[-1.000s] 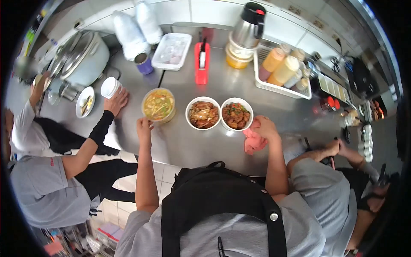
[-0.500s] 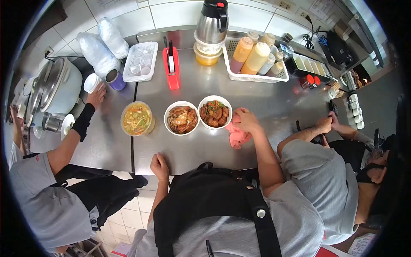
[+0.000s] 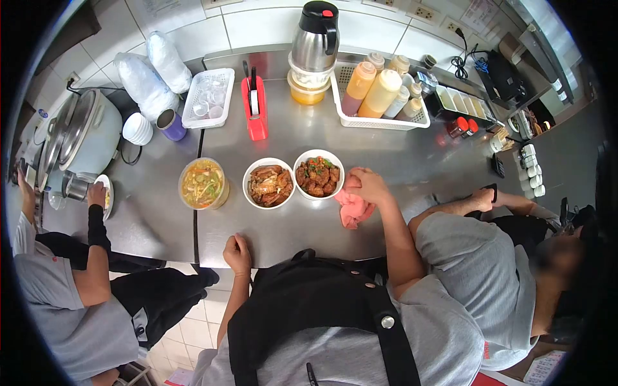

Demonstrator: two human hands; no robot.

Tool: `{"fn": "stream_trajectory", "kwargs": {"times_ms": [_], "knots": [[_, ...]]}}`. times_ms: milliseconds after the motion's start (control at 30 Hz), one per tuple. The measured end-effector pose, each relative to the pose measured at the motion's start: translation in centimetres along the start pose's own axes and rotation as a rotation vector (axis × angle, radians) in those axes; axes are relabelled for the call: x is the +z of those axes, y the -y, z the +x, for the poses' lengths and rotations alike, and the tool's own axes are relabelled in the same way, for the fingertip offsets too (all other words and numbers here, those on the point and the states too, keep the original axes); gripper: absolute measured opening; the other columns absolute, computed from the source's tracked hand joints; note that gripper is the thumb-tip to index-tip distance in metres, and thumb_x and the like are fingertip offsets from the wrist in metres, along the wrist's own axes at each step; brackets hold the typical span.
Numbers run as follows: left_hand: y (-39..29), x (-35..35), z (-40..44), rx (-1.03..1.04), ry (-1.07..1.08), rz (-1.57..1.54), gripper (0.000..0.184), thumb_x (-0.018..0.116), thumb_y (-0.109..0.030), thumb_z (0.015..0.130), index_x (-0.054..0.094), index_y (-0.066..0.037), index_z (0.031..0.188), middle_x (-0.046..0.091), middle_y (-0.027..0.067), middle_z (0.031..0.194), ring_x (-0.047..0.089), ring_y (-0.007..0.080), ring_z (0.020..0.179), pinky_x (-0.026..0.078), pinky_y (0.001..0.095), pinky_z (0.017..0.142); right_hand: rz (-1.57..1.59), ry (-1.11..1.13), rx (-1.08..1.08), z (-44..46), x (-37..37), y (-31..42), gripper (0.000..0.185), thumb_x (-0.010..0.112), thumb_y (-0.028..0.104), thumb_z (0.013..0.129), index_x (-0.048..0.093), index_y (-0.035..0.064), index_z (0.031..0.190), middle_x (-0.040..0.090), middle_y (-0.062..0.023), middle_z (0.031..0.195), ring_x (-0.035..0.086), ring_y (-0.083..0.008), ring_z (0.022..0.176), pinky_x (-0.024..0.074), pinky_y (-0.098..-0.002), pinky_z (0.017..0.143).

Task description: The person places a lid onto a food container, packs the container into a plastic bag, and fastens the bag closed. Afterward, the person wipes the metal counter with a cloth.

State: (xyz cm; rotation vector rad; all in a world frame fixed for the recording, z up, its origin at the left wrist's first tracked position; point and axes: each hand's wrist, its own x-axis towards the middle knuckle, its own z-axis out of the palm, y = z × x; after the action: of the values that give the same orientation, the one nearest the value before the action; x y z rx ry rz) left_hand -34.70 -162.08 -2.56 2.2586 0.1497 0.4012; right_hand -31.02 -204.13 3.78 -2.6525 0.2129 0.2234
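My right hand (image 3: 369, 184) rests on a crumpled pink cloth (image 3: 353, 211), its fingers closed over part of it. Just left of the cloth stands a white bowl of browned meat pieces with green and red garnish (image 3: 318, 175). Touching that bowl is another white bowl of glazed brown meat (image 3: 269, 184). Further left sits a clear round tub of soup with vegetables (image 3: 203, 184). At the counter's front edge my left hand (image 3: 238, 253) is curled into a fist, with nothing visible in it.
A red holder with utensils (image 3: 255, 116), a steel thermos jug (image 3: 313, 42) and a white basket of sauce bottles (image 3: 386, 122) line the back. A co-worker's hand (image 3: 96, 194) is at a plate on the left. Another co-worker stands close on my right, hands (image 3: 480, 201) near the counter.
The left co-worker's hand has moved from the stacked white cups down to the plate. The right co-worker's hands have shifted, showing a black remote. My hands stay in place; the view shifts slightly.
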Motion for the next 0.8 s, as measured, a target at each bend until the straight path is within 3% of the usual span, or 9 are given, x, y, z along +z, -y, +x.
{"fn": "stream_trajectory", "kwargs": {"times_ms": [200, 300, 433, 500, 633, 700, 800], "knots": [[0.3, 0.2, 0.0, 0.026, -0.008, 0.035, 0.037, 0.055, -0.019, 0.095, 0.049, 0.000, 0.063, 0.047, 0.0159, 0.056, 0.043, 0.0276, 0.046, 0.035, 0.0390, 0.047, 0.021, -0.081, 0.004, 0.0, 0.8, -0.7, 0.051, 0.071, 0.037, 0.075, 0.062, 0.0141, 0.120, 0.062, -0.0127, 0.119, 0.064, -0.0335, 0.100, 0.0507, -0.0421, 0.088], [0.0, 0.1, 0.0, 0.034, -0.002, 0.040, 0.037, 0.054, -0.018, 0.095, 0.049, 0.000, 0.064, 0.047, 0.0157, 0.056, 0.042, 0.0283, 0.046, 0.034, 0.0388, 0.047, 0.165, -0.012, 0.051, -0.5, -1.1, -1.5, 0.052, 0.071, 0.038, 0.075, 0.061, 0.0172, 0.121, 0.063, -0.0119, 0.116, 0.064, -0.0331, 0.098, 0.0510, -0.0420, 0.088], [0.2, 0.2, -0.1, 0.058, -0.015, 0.056, 0.037, 0.054, -0.018, 0.096, 0.049, 0.001, 0.064, 0.045, 0.0147, 0.055, 0.042, 0.0248, 0.046, 0.034, 0.0377, 0.047, 0.116, -0.018, -0.001, -1.0, -0.2, -1.4, 0.052, 0.073, 0.038, 0.073, 0.062, 0.0193, 0.120, 0.060, -0.0117, 0.122, 0.061, -0.0348, 0.104, 0.0501, -0.0424, 0.090], [0.1, 0.3, 0.0, -0.057, -0.020, -0.029, 0.040, 0.052, -0.020, 0.098, 0.049, 0.001, 0.063, 0.045, 0.0104, 0.053, 0.041, 0.0175, 0.046, 0.033, 0.0345, 0.047, 0.006, -0.112, -0.009, -1.7, -0.1, -0.8, 0.052, 0.077, 0.030, 0.069, 0.062, 0.0203, 0.118, 0.055, -0.0114, 0.127, 0.056, -0.0378, 0.110, 0.0486, -0.0432, 0.093], [-0.7, 1.1, -0.2, -0.173, -0.107, -0.237, 0.045, 0.049, -0.022, 0.101, 0.048, -0.001, 0.062, 0.045, 0.0020, 0.053, 0.039, 0.0095, 0.050, 0.032, 0.0294, 0.047, 0.018, -0.079, -0.004, -1.3, 0.6, -1.8, 0.049, 0.076, 0.016, 0.068, 0.063, 0.0211, 0.116, 0.051, -0.0114, 0.129, 0.053, -0.0398, 0.112, 0.0475, -0.0444, 0.095], [-1.6, 1.7, -0.7, -0.189, -0.089, -0.263, 0.044, 0.049, -0.021, 0.100, 0.047, -0.001, 0.062, 0.045, 0.0020, 0.053, 0.039, 0.0091, 0.050, 0.032, 0.0292, 0.048, 0.099, -0.078, 0.022, -1.2, 0.3, -2.9, 0.049, 0.073, 0.007, 0.069, 0.063, 0.0211, 0.114, 0.053, -0.0112, 0.124, 0.054, -0.0386, 0.110, 0.0477, -0.0444, 0.094], [-3.5, 2.5, -2.4, -0.219, -0.057, -0.295, 0.043, 0.050, -0.019, 0.100, 0.047, 0.000, 0.061, 0.044, 0.0015, 0.053, 0.038, 0.0081, 0.052, 0.032, 0.0287, 0.048, 0.089, -0.044, 0.060, -0.9, -0.3, -5.2, 0.047, 0.072, 0.004, 0.067, 0.064, 0.0195, 0.111, 0.054, -0.0109, 0.122, 0.053, -0.0384, 0.110, 0.0477, -0.0439, 0.095]]}}
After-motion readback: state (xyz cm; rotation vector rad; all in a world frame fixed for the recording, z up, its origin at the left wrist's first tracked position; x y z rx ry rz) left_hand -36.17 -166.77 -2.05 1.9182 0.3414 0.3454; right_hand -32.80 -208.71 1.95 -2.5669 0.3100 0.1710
